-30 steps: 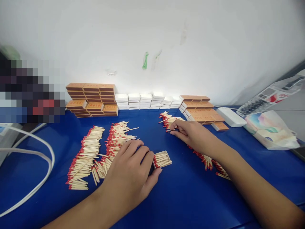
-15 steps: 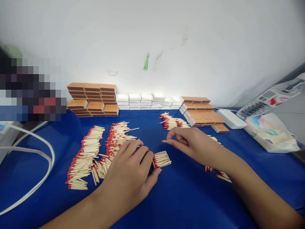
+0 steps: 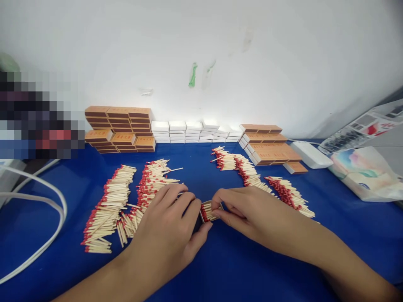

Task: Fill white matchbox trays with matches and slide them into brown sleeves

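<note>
The right hand point(image 3: 248, 212) had left the far red-tipped wooden matches point(image 3: 234, 161) and pinched the small white match-filled tray point(image 3: 208, 211) clamped in the left hand point(image 3: 171, 228).

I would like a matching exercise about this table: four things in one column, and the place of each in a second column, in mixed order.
Things
1. small tray of matches
2. white boxes
3. white cable
4. colourful plastic packet

Places
A. far right of the blue table
B. gripped by the left hand, touched by the right hand
C. looping at the table's left edge
D. stacked at the wall between the orange boxes

Pairs: 1-B, 2-D, 3-C, 4-A
</note>
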`<state>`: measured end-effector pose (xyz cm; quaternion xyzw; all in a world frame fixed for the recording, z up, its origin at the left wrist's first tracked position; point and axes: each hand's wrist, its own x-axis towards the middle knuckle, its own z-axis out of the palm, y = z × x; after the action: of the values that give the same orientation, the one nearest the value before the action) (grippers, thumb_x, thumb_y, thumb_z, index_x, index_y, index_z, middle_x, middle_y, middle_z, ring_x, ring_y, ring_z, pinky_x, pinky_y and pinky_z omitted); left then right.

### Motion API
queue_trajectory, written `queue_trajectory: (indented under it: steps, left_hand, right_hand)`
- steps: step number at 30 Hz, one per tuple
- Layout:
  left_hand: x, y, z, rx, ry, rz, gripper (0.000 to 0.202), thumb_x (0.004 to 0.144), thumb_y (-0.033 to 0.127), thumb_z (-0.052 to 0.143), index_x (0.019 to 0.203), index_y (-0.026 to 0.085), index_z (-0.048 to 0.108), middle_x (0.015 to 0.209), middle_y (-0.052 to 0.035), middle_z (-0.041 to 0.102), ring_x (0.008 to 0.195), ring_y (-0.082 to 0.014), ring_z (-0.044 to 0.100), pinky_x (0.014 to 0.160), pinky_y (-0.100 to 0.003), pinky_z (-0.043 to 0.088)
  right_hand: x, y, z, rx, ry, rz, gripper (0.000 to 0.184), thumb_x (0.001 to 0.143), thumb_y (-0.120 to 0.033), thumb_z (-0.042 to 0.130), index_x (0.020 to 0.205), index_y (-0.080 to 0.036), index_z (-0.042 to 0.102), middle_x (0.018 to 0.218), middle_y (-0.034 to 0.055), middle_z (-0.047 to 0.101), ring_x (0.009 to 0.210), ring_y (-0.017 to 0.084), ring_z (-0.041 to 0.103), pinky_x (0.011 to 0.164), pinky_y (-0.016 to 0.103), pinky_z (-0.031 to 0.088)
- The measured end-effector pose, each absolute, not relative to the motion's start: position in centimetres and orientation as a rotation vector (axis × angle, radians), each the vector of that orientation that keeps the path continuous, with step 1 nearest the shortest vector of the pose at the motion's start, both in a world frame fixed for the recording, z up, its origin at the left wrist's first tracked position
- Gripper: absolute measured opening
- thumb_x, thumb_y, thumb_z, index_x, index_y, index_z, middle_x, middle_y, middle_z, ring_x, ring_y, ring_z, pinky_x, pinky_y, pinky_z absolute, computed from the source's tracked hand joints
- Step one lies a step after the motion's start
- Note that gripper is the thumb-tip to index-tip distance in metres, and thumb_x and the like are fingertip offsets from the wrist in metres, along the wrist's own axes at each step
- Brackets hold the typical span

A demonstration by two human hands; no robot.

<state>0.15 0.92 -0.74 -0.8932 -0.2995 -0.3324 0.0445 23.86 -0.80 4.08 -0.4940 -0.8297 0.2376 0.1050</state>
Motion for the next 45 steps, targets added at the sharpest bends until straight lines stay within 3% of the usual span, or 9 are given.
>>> queue_trajectory:
  steps: [5, 8, 14, 19, 25, 37, 41, 45]
  left_hand:
    - [0.1, 0.9, -0.9, -2.745, -0.914, -1.018, 0.015, 0.104, 0.028, 0.069, 0.107, 0.015, 0.074, 0.104, -0.0098, 0.081, 0.11, -0.0336, 0.074, 0.101, -0.054, 0.064]
    - [0.1, 1.0, -0.9, -2.752, -0.922, -1.012, 0.015, 0.104, 0.029, 0.07, 0.108, 0.015, 0.074, 0.104, -0.0095, 0.08, 0.11, -0.0345, 0.074, 0.101, -0.055, 0.063]
    - [0.1, 0.9, -0.6, -2.756, -0.91, -1.004, 0.015, 0.103, 0.029, 0.07, 0.104, 0.014, 0.074, 0.101, -0.009, 0.079, 0.108, -0.0338, 0.074, 0.101, -0.054, 0.063]
    - [0.1, 0.8, -0.8, -2.735, -0.896, -1.014, 0.017, 0.104, 0.029, 0.068, 0.103, 0.014, 0.075, 0.099, -0.0094, 0.079, 0.107, -0.0342, 0.074, 0.1, -0.054, 0.064]
    - [0.2, 0.8, -0.9, -2.73, -0.898, -1.009, 0.015, 0.103, 0.028, 0.068, 0.102, 0.015, 0.074, 0.098, -0.0089, 0.079, 0.108, -0.0342, 0.075, 0.1, -0.054, 0.064]
    - [0.1, 0.8, -0.7, -2.732, -0.888, -1.006, 0.016, 0.104, 0.029, 0.068, 0.103, 0.015, 0.075, 0.097, -0.009, 0.079, 0.107, -0.0336, 0.075, 0.099, -0.053, 0.064]
    - [0.1, 0.8, -0.8, -2.733, -0.893, -1.007, 0.017, 0.104, 0.029, 0.067, 0.103, 0.014, 0.075, 0.098, -0.0088, 0.08, 0.107, -0.0338, 0.075, 0.1, -0.054, 0.064]
    - [0.2, 0.8, -0.9, -2.727, -0.894, -1.009, 0.017, 0.105, 0.03, 0.067, 0.103, 0.015, 0.075, 0.098, -0.009, 0.079, 0.107, -0.0333, 0.075, 0.099, -0.054, 0.065]
  right_hand:
    - [24.3, -0.5, 4.3, -1.491, -2.421, 0.606, 0.012, 0.111, -0.029, 0.061, 0.105, -0.028, 0.072, 0.074, -0.0046, 0.065, 0.065, 0.015, 0.059, 0.062, 0.029, 0.036]
    - [25.3, 0.5, 4.1, -1.569, -2.304, 0.372, 0.013, 0.109, -0.034, 0.063, 0.112, -0.026, 0.074, 0.069, -0.0043, 0.06, 0.06, 0.016, 0.056, 0.061, 0.029, 0.037]
    - [27.6, 2.9, 2.8, -1.723, -2.282, -0.008, 0.022, 0.108, -0.031, 0.058, 0.113, -0.021, 0.077, 0.086, 0.0057, 0.07, 0.072, 0.021, 0.062, 0.066, 0.033, 0.041]
    - [28.0, 3.6, 1.9, -1.761, -2.325, 0.006, 0.027, 0.106, -0.028, 0.058, 0.122, -0.021, 0.08, 0.086, 0.0056, 0.071, 0.072, 0.021, 0.063, 0.065, 0.032, 0.041]
    - [28.4, 3.7, 1.6, -1.759, -2.283, 0.024, 0.025, 0.107, -0.028, 0.061, 0.119, -0.022, 0.082, 0.086, 0.005, 0.071, 0.074, 0.022, 0.063, 0.066, 0.032, 0.04]
    - [28.1, 3.7, 1.8, -1.675, -2.326, 0.039, 0.025, 0.107, -0.028, 0.061, 0.116, -0.022, 0.084, 0.086, 0.0057, 0.069, 0.077, 0.023, 0.067, 0.08, 0.037, 0.052]
    - [28.2, 3.8, 1.8, -1.688, -2.316, 0.046, 0.023, 0.106, -0.026, 0.062, 0.115, -0.023, 0.083, 0.085, 0.0048, 0.068, 0.074, 0.021, 0.063, 0.071, 0.034, 0.046]
    - [28.3, 3.9, 1.8, -1.739, -2.312, 0.093, 0.017, 0.106, -0.029, 0.061, 0.099, -0.021, 0.074, 0.085, 0.0045, 0.066, 0.072, 0.02, 0.059, 0.066, 0.032, 0.04]
